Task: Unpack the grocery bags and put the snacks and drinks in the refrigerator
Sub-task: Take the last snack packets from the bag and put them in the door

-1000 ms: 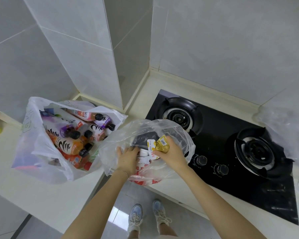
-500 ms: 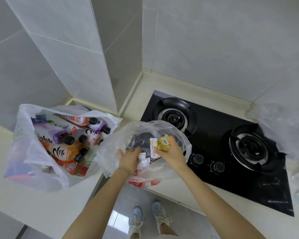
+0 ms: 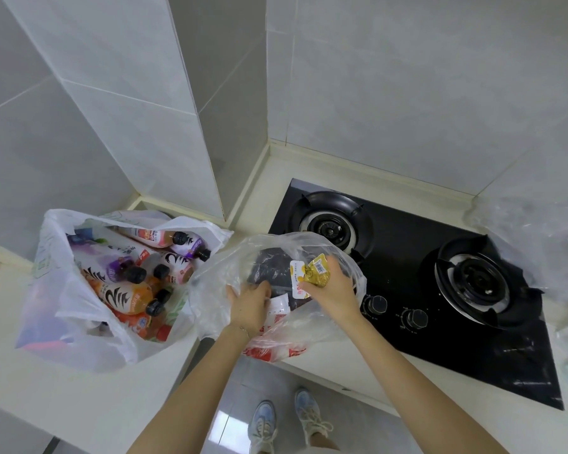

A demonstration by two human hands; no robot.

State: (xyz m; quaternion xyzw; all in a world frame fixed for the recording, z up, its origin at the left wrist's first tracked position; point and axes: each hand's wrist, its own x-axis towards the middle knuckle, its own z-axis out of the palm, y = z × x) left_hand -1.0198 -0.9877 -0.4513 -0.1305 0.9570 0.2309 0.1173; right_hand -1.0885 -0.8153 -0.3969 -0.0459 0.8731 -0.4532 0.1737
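Right hand (image 3: 333, 291) pinched yellow snack packet (image 3: 318, 271) together with white-labelled packet (image 3: 296, 276), just above mouth of clear bag (image 3: 348, 257); likely gathering several for one trip. Left hand (image 3: 248, 303) curled inside same bag beside white sachet (image 3: 277, 308); could not tell whether it gripped sachet or only film, probably steadying bag. Bag sat at counter (image 3: 79, 404) edge, overlapping gas hob (image 3: 440, 322). White bag (image 3: 63, 290) of drink bottles (image 3: 128, 294) lay open at left, not yet unpacked. Refrigerator out of view.

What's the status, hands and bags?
Right hand grips yellow snack packet over clear bag. Left hand down in that bag, grasp unclear. Bottles lie in white bag, untouched. Gas stove close behind clear bag.
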